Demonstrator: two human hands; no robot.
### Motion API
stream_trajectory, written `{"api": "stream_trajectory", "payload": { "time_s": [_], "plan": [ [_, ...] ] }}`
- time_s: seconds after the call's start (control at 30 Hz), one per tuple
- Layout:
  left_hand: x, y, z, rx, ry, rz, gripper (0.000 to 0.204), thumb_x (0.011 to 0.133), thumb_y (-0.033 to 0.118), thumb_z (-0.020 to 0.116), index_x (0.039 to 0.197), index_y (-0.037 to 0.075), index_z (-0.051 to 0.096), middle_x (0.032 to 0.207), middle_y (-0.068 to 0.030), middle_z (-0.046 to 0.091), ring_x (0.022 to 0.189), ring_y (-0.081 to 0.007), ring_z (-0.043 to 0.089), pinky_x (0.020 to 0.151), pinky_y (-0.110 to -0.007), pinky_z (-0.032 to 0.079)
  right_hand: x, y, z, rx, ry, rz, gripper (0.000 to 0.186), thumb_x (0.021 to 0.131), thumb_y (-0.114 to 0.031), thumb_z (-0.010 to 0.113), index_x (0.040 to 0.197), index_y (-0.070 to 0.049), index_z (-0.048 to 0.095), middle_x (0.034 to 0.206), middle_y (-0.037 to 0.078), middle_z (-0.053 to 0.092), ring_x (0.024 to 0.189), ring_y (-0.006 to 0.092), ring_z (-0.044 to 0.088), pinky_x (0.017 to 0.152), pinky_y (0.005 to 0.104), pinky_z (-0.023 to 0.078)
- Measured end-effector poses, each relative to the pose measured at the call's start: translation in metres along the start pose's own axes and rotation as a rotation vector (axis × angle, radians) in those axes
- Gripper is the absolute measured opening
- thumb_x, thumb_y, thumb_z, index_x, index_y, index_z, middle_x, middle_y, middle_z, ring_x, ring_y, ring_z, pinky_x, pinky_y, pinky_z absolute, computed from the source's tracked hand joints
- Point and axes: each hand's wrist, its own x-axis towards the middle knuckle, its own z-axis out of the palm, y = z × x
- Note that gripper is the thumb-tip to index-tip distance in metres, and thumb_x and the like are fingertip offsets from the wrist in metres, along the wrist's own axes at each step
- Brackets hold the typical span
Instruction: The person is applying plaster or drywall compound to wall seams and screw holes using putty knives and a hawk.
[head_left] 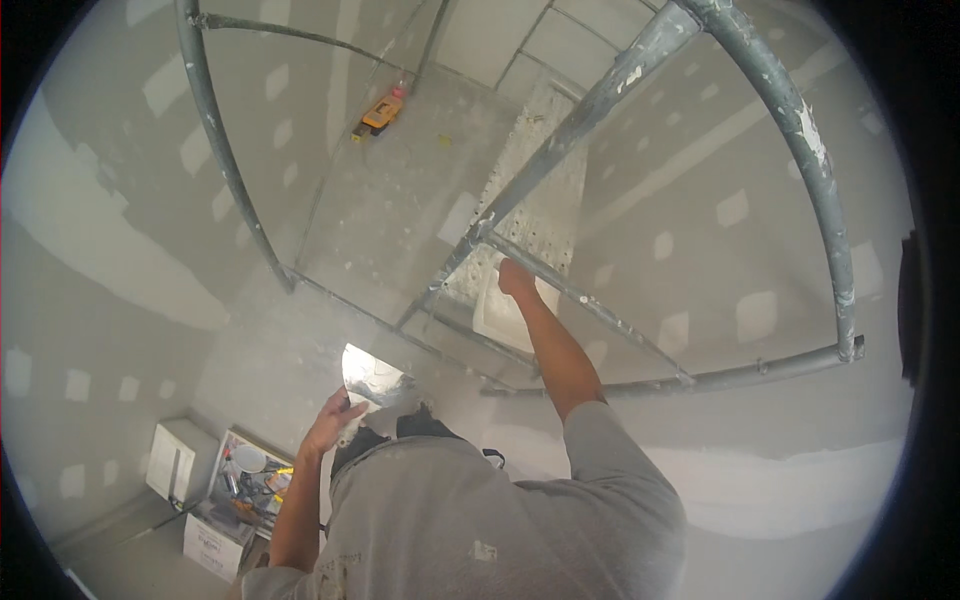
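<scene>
Left hand (pixel 330 422) wrapped round handle of scraper (pixel 376 374), blade up, above floor (pixel 385 215); likely light, stiff, slick-faced, thin-edged: take by handle; right hand (pixel 517 278) curled at far rim of tub (pixel 505 318), cannot tell what it grips; tub at near end of plank (pixel 556 210), likely stiff: take by rim.

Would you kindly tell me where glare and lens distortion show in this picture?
In the head view, glare whitens part of the broad blade in the left hand; in the head view too, the scaffold tube at the right looks bowed by the fisheye lens, and the corners go black.
</scene>
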Motion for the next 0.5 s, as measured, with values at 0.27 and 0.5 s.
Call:
{"api": "stream_trajectory", "payload": {
  "time_s": [0.27, 0.5],
  "plan": [
    [0.006, -0.011, -0.004, 0.005, 0.016, 0.053, 0.044, 0.097, 0.006, 0.063, 0.140, 0.005, 0.052, 0.127, -0.0014, 0.063, 0.105, -0.0111, 0.058, 0.085, -0.026, 0.049, -0.068, 0.011, -0.039, -0.121, -0.337, -0.194, 0.023, 0.080, -0.010, 0.066, 0.101, -0.014, 0.074, 0.109, 0.010, 0.071, 0.104, 0.0290, 0.069, 0.082, 0.0447, 0.056],
    [0.011, -0.010, -0.010, 0.023, 0.044, 0.024, 0.047, 0.097, 0.012, 0.065, 0.142, 0.006, 0.052, 0.127, -0.0040, 0.064, 0.111, -0.0129, 0.060, 0.089, -0.030, 0.051, -0.109, 0.058, -0.063, 0.117, -0.150, -0.118, 0.030, 0.084, -0.004, 0.062, 0.110, -0.015, 0.072, 0.117, 0.010, 0.067, 0.112, 0.0311, 0.065, 0.092, 0.0454, 0.052]
  ]
}}
